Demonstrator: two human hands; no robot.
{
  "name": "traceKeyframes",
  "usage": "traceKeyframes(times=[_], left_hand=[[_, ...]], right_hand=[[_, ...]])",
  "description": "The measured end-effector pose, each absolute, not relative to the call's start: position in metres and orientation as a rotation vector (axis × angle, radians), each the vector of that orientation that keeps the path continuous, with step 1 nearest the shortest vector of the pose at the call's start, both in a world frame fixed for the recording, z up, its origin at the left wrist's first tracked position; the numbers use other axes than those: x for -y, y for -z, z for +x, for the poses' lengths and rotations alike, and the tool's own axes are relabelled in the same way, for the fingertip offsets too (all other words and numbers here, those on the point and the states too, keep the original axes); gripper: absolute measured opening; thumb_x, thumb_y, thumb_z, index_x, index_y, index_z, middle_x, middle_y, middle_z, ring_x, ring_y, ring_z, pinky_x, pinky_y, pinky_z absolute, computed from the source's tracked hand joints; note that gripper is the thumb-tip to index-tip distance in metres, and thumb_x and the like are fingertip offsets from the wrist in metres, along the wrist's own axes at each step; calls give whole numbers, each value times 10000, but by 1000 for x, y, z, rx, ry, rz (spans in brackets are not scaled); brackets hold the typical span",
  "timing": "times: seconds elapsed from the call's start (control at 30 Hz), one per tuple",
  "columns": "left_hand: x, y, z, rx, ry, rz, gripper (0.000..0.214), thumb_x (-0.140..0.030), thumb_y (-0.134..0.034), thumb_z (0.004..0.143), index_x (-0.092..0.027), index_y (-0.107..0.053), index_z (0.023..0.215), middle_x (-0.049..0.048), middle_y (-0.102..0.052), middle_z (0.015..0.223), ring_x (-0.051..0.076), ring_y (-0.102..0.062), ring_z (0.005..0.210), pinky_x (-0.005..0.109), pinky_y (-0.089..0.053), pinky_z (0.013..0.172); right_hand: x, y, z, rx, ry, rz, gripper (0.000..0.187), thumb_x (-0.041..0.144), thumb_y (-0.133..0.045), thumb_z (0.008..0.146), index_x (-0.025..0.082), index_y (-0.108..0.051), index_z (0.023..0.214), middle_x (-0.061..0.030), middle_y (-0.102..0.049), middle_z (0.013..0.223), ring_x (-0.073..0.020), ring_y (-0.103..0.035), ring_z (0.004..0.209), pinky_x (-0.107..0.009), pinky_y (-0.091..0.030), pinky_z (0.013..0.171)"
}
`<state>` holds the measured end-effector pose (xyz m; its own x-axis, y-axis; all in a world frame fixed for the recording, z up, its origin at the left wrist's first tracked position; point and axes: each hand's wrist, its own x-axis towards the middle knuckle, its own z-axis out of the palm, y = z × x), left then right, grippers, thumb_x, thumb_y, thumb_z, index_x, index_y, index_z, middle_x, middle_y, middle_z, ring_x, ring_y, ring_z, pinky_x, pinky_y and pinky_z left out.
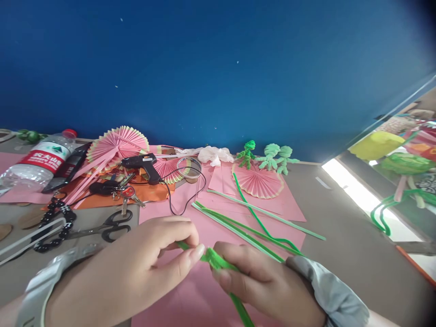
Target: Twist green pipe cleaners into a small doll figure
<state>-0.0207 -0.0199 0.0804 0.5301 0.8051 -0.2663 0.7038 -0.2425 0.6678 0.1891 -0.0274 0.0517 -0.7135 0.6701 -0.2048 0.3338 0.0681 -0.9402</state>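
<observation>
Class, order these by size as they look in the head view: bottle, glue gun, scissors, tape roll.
1. Bottle
2. Scissors and glue gun: too close to rank; scissors lie nearer
3. Tape roll

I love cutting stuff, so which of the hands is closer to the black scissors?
Left. The left hand is close to the scissors, on their near side; the right hand is farther off to their right.

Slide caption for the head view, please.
Left hand and right hand hold a green fuzzy piece over pink paper, three small green figures beyond.
</observation>
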Motion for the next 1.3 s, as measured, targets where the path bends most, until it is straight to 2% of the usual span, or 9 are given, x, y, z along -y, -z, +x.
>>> traceKeyframes(times=[0.1, 0.2, 0.37, 0.47, 0.57, 0.67, 0.97, 1.2, 1.3], left_hand=[[12, -91, -20, -1169, -40, 1806, 215, -340, -401, 858, -216, -441, 687, -70, -391, 626, 86, -391, 576, 164, -333, 535], [7, -89, -22, -1151, -91, 1752, 224, -366, -392, 859, -216, -445, 701, -64, -386, 639, 91, -378, 583, 166, -336, 542], [10, -72, -28, -1126, -120, 1900, 218, -366, -382, 873, -238, -514, 756, -57, -507, 701, 107, -469, 650, 171, -347, 566], [18, -61, -24, -1164, -142, 1999, 226, -401, -401, 866, -256, -565, 811, -54, -563, 708, 112, -504, 627, 182, -350, 551], [25, -54, -17, -1238, -258, 2014, 222, -392, -403, 869, -268, -585, 900, -37, -609, 801, 130, -551, 710, 182, -379, 573], [25, -51, -11, -1278, -322, 1996, 262, -383, -374, 883, -238, -585, 827, -31, -598, 750, 135, -553, 702, 186, -398, 588], [26, -43, -8, -1329, -491, 1822, 266, -365, -349, 895, -212, -491, 731, -52, -442, 629, 95, -417, 572, 152, -397, 536], [36, -38, 2, -1336, -615, 1900, 262, -298, -322, 912, -209, -402, 679, -44, -416, 604, 100, -417, 554, 182, -374, 530], [40, -31, 3, -1318, -664, 1873, 241, -299, -333, 906, -214, -450, 713, -28, -490, 648, 115, -476, 599, 185, -404, 553]], right_hand=[[30, -51, 188, 2093, -1660, -924, 216, 286, -374, 910, 198, -362, 713, 56, -318, 618, -73, -317, 549, -182, -304, 495], [31, -52, 188, 2065, -1611, -977, 212, 277, -384, 902, 201, -381, 704, 49, -331, 626, -77, -329, 529, -186, -319, 475], [33, -52, 188, 2219, -1393, -1183, 185, 274, -390, 891, 212, -394, 716, 46, -395, 616, -96, -390, 558, -201, -333, 506], [34, -49, 183, 2322, -1245, -1294, 151, 264, -426, 876, 212, -414, 735, 52, -414, 588, -91, -400, 524, -202, -300, 476], [34, -45, 179, 2377, -1131, -1315, 210, 313, -383, 902, 204, -396, 724, 53, -408, 553, -87, -386, 476, -212, -263, 444], [34, -42, 180, 2457, -1009, -1259, 258, 339, -309, 919, 204, -383, 712, 48, -413, 540, -90, -367, 443, -230, -243, 436], [36, -40, 183, 2360, -1064, -1250, 311, 301, -243, 937, 206, -497, 786, 12, -550, 638, -112, -528, 562, -230, -325, 522], [35, -39, 181, 2351, -1063, -1214, 265, 278, -283, 926, 206, -479, 762, 19, -524, 608, -114, -505, 540, -228, -336, 518], [36, -39, 182, 2291, -1040, -1246, 178, 228, -309, 920, 220, -479, 870, 12, -565, 686, -126, -524, 595, -236, -349, 545]])
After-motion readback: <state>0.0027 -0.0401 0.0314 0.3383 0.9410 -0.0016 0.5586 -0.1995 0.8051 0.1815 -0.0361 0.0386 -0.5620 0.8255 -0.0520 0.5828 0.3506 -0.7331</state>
